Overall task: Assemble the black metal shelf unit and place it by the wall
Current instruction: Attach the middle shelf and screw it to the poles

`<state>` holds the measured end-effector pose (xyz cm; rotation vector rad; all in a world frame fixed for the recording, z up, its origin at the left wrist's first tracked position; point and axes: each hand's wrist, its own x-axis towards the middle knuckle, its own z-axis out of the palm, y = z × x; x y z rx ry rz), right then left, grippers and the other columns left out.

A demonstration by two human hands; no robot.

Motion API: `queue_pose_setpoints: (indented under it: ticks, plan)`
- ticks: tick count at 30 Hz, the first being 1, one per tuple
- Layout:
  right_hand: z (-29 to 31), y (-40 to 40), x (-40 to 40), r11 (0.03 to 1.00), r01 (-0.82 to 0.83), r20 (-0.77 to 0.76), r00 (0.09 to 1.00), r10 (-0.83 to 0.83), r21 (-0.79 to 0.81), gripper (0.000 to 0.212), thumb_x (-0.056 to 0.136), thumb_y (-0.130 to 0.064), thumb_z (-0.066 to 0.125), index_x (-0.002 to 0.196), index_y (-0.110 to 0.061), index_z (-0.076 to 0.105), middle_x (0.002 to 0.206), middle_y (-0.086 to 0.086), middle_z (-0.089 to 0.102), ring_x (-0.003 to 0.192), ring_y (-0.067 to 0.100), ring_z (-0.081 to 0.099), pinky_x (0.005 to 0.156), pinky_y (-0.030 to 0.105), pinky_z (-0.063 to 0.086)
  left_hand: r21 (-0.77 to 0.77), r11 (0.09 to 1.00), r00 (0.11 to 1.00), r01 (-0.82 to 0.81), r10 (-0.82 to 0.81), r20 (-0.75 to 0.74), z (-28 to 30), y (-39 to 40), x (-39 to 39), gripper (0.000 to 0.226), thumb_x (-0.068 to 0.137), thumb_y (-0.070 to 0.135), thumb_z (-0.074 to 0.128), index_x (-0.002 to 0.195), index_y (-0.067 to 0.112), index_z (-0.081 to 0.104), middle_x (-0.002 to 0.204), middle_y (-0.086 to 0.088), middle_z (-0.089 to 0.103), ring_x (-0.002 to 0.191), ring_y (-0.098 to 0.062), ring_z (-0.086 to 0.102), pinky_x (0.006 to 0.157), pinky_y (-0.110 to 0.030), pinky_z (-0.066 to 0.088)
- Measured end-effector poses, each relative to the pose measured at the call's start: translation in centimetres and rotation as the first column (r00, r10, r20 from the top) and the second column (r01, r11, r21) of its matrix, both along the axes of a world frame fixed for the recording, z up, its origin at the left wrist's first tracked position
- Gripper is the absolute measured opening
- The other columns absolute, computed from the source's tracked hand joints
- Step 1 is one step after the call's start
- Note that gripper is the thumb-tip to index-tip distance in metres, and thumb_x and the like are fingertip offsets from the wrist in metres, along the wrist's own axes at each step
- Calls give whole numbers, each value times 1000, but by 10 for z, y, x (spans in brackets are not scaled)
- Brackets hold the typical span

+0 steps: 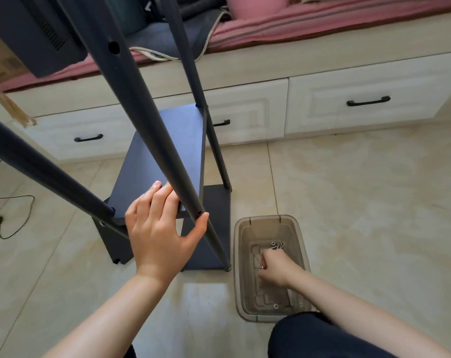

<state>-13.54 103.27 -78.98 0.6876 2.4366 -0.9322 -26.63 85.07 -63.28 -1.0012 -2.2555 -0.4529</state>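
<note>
Now we have shelf unit (165, 161) upright on floor (348, 192), ahead and left of us, posts running up toward camera. Near post (152, 120) has empty hole beside our left hand (160, 228), which lies open, fingers on middle shelf, thumb against post. Right hand (276, 270) closer to screws (277, 246), closed around something small in bin (300, 254); what, we cannot tell.

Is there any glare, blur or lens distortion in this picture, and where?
Head view: soft daylight, with a pale glare patch on the floor tile below the left hand; wide-angle distortion makes the black poles splay outward and loom large near the camera; the right hand in the plastic bin stays fairly sharp.
</note>
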Motion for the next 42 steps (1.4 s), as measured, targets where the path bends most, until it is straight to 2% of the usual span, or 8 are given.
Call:
queue_pose_setpoints:
  ticks: [5, 13, 20, 24, 27, 31, 39, 42]
  plan:
    - [25, 10, 14, 987, -122, 61, 991, 116, 102, 22, 90, -15, 59, 74, -17, 43, 96, 11, 59, 89, 27, 59, 72, 31, 46, -27, 1000, 998, -9, 10, 62, 3, 1, 4, 54, 89, 58, 53, 117, 14, 68, 130, -4, 65, 133, -30, 50, 107, -45, 33]
    - [50, 2, 18, 955, -224, 64, 974, 216, 195, 14, 92, -14, 55, 98, -5, 64, 104, 15, 67, 95, 32, 64, 79, 37, 54, -68, 998, 994, -9, 17, 108, 6, -3, 4, 58, 89, 62, 51, 118, 15, 69, 134, -3, 63, 136, -29, 47, 110, -43, 30]
    - [105, 22, 20, 998, 36, -131, 991, -29, 56, 11, 87, -11, 60, 79, -18, 63, 88, 2, 66, 84, 16, 63, 66, 23, 50, -134, 991, 977, -8, 36, 209, 17, -5, 9, 71, 89, 66, 43, 130, 12, 66, 139, -4, 61, 137, -30, 48, 111, -46, 31]
    - [163, 35, 22, 978, 170, -182, 965, -190, -122, 10, 82, -2, 62, 76, -9, 66, 67, 5, 65, 60, 14, 61, 62, 34, 56, -164, 986, 964, 7, 37, 265, 27, -6, 15, 67, 91, 62, 56, 136, 12, 63, 143, -5, 59, 138, -31, 49, 112, -48, 34]
    - [209, 33, 24, 920, 258, -230, 916, -330, -295, 7, 84, 1, 65, 79, -4, 67, 65, 7, 67, 53, 10, 62, 56, 24, 54, -196, 980, 946, 16, 49, 321, 35, -6, 18, 69, 89, 57, 65, 143, 14, 56, 149, -4, 53, 142, -30, 44, 116, -47, 31]
    - [265, 16, 22, 801, 323, -225, 846, -483, -504, 4, 85, 5, 67, 84, 1, 66, 66, 10, 71, 57, 15, 63, 58, 25, 57, -365, 929, 945, 65, 60, 321, 48, -8, 10, 76, 95, 67, 45, 157, 24, 34, 162, 4, 35, 151, -22, 28, 120, -39, 23]
    - [294, -49, 7, 523, 496, -61, 682, -729, -693, 16, 84, 13, 66, 98, 7, 64, 85, 24, 73, 64, 22, 71, 58, 25, 59, -591, 782, 960, 198, -34, 277, 82, -11, -13, 70, 99, 57, 45, 157, 23, 28, 155, 7, 38, 132, -20, 41, 99, -31, 43]
    - [287, -56, 5, 516, 532, -26, 679, -734, -671, 18, 84, 11, 68, 100, 3, 63, 92, 23, 74, 69, 22, 73, 59, 24, 58, -582, 785, 950, 213, -27, 311, 84, -12, -13, 67, 99, 51, 47, 157, 22, 29, 158, 6, 36, 136, -21, 39, 102, -32, 43]
